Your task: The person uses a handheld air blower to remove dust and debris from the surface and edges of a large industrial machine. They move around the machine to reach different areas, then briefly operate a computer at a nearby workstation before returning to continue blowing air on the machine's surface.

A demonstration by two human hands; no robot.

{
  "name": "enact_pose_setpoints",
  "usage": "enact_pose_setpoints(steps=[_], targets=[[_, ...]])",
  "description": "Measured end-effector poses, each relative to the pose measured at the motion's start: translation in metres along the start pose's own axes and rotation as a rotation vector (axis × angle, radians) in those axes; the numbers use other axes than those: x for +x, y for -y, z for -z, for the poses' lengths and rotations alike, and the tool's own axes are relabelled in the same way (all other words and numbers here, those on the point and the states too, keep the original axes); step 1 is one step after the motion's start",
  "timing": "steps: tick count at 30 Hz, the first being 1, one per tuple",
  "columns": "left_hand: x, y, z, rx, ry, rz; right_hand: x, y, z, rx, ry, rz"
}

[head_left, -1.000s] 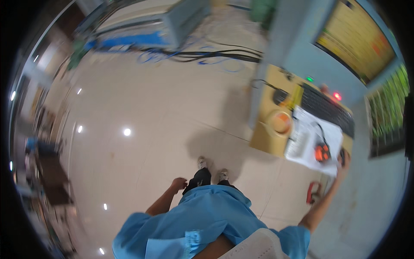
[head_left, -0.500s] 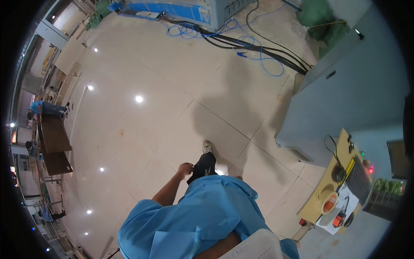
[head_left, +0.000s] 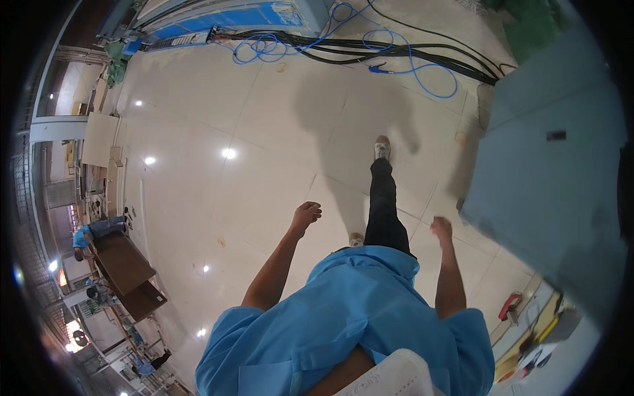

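Observation:
My left hand hangs in the air over the floor, left of my legs, its fingers loosely bent and slightly apart with nothing seen in them. My right hand is raised on the other side, nearest to the grey-blue cabinet. Motion smears its fingers, and no object shows in it. Neither hand touches anything that I can see. One shoe is stretched out ahead on the tiles, below a black trouser leg.
Black cables and a coiled blue hose cross the floor ahead, beside a blue machine. A cluttered workbench stands at lower right. Far left, a person bends at brown panels.
I have stepped forward; the hose and machine are closer, and the bench has slid back toward the lower right. My right hand has come into view, and one leg now reaches ahead.

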State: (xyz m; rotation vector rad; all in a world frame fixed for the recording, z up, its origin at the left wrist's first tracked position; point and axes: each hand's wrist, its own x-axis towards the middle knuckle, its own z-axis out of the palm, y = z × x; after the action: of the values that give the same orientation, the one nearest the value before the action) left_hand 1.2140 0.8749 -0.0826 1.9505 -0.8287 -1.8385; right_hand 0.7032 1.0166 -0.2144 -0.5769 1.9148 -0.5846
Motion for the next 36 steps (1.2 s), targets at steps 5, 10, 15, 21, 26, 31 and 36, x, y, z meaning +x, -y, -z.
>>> enact_pose_setpoints(steps=[5, 10, 15, 21, 26, 31, 36], targets=[[0.101, -0.096, -0.01, 0.229, -0.063, 0.024, 0.224, 0.183, -0.046, -0.042, -0.093, 0.003], [0.185, -0.183, -0.029, 0.774, -0.068, -0.232, 0.423, 0.328, -0.147, -0.664, 0.035, 0.186], [0.291, -0.225, -0.053, 1.056, 0.256, -0.366, 0.615, 0.401, -0.264, -0.651, 0.051, 0.177], [0.378, -0.283, -0.025, 1.163, 0.201, -0.279, 0.782, 0.364, -0.363, -1.159, -0.208, 0.365], [0.406, -0.34, -0.002, 1.103, 0.236, -0.33, 0.793, 0.311, -0.369, -1.273, 0.119, 0.311], [0.442, -0.365, 0.013, 1.055, 0.303, -0.305, 0.659, 0.331, -0.387, -0.635, 0.101, 0.236], [0.471, -0.374, 0.015, 1.058, 0.33, -0.244, 0.585, 0.399, -0.333, -0.863, 0.441, 0.029]])
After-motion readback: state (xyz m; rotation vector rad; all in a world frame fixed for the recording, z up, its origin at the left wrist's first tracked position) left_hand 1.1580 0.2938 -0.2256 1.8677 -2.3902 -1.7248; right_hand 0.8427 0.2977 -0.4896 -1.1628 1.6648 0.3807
